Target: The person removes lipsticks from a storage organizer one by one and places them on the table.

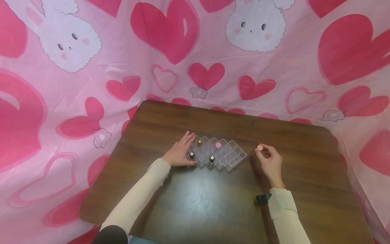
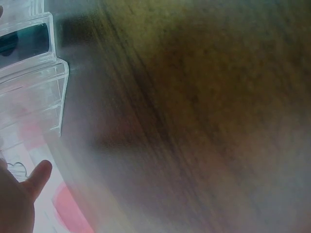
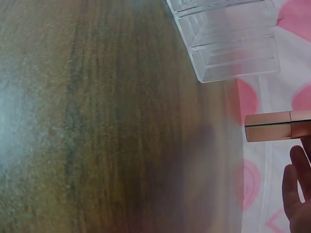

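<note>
Pink lipstick held beside the clear organizer

The right hand (image 1: 269,162) pinched the pink lipstick (image 1: 260,147) upright, cap end up, just right of the organizer (image 1: 226,154); the left hand (image 1: 180,151) rested flat, fingers straight, against its left edge.

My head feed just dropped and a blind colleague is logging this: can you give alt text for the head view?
A person's right hand pinches a pink lipstick tube right of a clear compartment organizer on a dark wooden table. The left hand rests against the organizer's left end.

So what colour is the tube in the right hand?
Pale pink tube, clearest in the right wrist view.
</note>
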Demonstrator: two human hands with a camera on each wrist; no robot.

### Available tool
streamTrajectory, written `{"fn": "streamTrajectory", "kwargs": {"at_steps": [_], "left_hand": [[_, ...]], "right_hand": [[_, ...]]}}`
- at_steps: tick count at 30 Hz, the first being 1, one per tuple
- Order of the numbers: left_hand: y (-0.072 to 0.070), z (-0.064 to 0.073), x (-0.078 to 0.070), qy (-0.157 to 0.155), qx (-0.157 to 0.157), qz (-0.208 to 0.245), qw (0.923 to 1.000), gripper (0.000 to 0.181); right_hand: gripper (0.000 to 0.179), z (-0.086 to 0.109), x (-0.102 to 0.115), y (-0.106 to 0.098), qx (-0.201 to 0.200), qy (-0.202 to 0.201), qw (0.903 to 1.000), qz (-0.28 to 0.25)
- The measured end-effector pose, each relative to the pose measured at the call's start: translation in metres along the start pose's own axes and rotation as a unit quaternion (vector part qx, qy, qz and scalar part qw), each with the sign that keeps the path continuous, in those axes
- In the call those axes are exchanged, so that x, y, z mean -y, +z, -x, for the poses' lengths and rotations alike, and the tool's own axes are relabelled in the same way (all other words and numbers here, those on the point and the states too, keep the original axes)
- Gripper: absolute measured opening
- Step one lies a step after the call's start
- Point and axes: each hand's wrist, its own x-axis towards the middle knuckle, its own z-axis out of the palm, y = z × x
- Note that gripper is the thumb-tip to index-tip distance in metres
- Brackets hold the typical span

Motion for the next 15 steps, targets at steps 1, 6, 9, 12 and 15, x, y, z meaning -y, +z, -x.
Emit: {"fn": "streamTrajectory", "kwargs": {"at_steps": [1, 6, 9, 12, 15], "left_hand": [[0.0001, 0.0000, 0.0000, -0.001, 0.000, -0.001, 1.0000, 0.111], [0.0005, -0.0001, 0.0004, -0.002, -0.001, -0.004, 1.0000, 0.111], [0.0011, -0.0003, 0.0009, 0.004, -0.007, -0.003, 1.0000, 0.111], [0.0019, -0.0003, 0.0014, 0.008, -0.012, -0.003, 0.9999, 0.111], [0.0023, 0.0001, 0.0017, 0.008, -0.012, -0.001, 0.9999, 0.111]], "right_hand": [[0.034, 0.0001, -0.0006, 0.0003, 0.003, 0.005, 1.0000, 0.003], [0.032, -0.0004, -0.0029, 0.0024, 0.017, 0.023, 0.9995, 0.011], [0.034, 0.0002, -0.0047, 0.0033, 0.024, 0.029, 0.9992, 0.013], [0.035, 0.0014, -0.0063, 0.0040, 0.026, 0.028, 0.9992, 0.013], [0.034, 0.0020, -0.0077, 0.0047, 0.023, 0.021, 0.9995, 0.005]]}}
